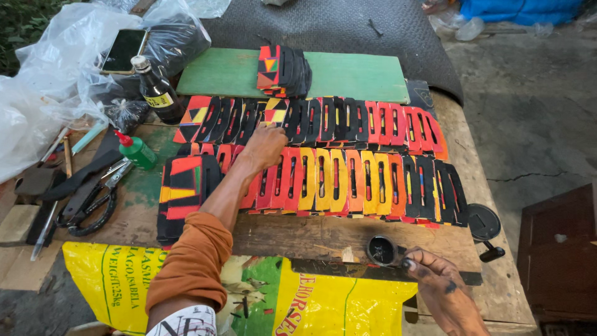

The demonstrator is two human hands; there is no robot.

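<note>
Wooden workbench [311, 239], left hand [264, 146] flat, grip apart, on crosswise rows of upright-slotted coloured pieces [348, 180]; right hand [444, 292] clamped on small black pot [381, 250].

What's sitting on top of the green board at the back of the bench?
A small stack of slotted pieces, black with one multicoloured face, stands on the green board. The board's near edge is hidden behind the upper row of pieces; nothing else shows on it.

Rough worn wooden table [298, 239] — glossy plastic sack [323, 298], matt green board [354, 74].
</note>
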